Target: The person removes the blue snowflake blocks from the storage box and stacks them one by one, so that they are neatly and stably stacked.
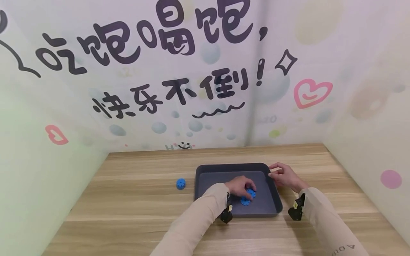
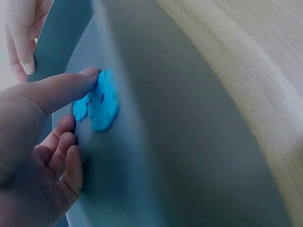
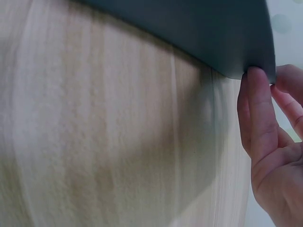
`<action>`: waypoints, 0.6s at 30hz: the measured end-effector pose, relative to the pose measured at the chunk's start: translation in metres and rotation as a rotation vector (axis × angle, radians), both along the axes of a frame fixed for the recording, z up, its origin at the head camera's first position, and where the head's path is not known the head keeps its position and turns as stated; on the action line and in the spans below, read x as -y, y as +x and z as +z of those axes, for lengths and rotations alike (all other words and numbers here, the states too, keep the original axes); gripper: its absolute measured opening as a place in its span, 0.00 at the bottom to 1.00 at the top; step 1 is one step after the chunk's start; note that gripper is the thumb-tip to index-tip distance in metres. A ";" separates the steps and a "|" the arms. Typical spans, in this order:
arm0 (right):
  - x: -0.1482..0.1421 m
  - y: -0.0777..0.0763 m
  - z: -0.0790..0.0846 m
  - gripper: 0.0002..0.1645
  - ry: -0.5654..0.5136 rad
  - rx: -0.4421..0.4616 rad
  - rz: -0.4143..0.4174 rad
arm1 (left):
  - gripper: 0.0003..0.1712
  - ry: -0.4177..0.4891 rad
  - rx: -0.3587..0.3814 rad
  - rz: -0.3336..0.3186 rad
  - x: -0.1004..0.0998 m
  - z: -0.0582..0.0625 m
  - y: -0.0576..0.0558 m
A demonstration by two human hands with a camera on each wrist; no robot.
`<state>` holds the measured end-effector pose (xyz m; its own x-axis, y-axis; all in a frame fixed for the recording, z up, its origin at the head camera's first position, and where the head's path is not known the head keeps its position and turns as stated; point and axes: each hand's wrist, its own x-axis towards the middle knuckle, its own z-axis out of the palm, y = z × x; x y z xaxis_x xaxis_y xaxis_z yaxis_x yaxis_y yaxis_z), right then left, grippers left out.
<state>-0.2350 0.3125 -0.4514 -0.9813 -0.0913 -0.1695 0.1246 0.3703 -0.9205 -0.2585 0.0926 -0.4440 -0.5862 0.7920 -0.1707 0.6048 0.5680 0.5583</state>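
My left hand [image 1: 238, 185] reaches into a dark grey tray [image 1: 205, 169]. Its thumb and fingers pinch a blue notched plastic disc [image 1: 252, 192]. Close against that one lies a second blue notched disc [image 1: 245, 202], flat on the tray floor. In the left wrist view, the thumb tip touches the edge of the blue discs [image 2: 104, 101], while the curled fingers are partly hidden behind. At the tray's far right corner, my right hand [image 1: 286, 176] holds the rim, with fingertips against the wall [image 3: 236, 38] in the right wrist view.
Left of the tray, more blue notched discs [image 1: 180, 183] sit together, apparently stacked, on the wood-grain table [image 1: 134, 206]. A printed wall [image 1: 179, 124] stands behind the table, with side walls at left and right.
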 end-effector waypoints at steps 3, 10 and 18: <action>0.001 0.001 0.001 0.22 -0.003 0.001 0.003 | 0.15 0.031 0.008 0.021 0.001 -0.002 0.000; 0.003 0.000 0.001 0.22 -0.013 -0.007 0.003 | 0.14 0.046 0.027 0.090 0.005 -0.020 -0.018; 0.003 0.000 -0.001 0.21 -0.006 -0.007 -0.005 | 0.14 0.049 0.097 0.181 0.030 -0.016 -0.028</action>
